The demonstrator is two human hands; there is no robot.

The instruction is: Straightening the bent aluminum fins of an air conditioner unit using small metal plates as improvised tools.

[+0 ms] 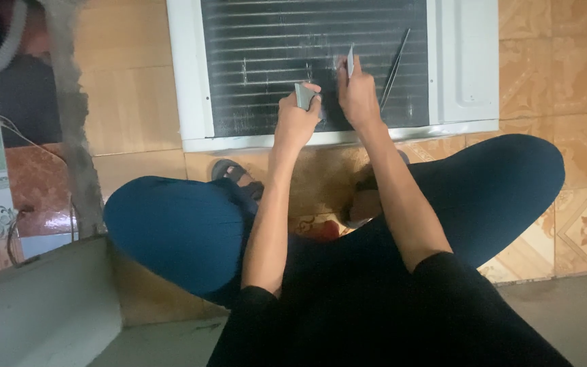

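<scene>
Black shirt and blue-trousered knees closest, person squatting on tiled floor (582, 81). Both hands up against dark fin grille (273, 61) of white air-conditioner unit (460, 61). Left hand (297, 119): grip closed around small grey block (304, 95), touching fins. Right hand (358, 95): grip pinching thin flat blade (350, 61), long axis upright, tip on fins just beside block. Slim metal rod (394, 68) leans just right, untouched.

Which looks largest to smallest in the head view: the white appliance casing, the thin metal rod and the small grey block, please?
1. white appliance casing
2. thin metal rod, leaning on the fins
3. small grey block, in the left hand
</scene>
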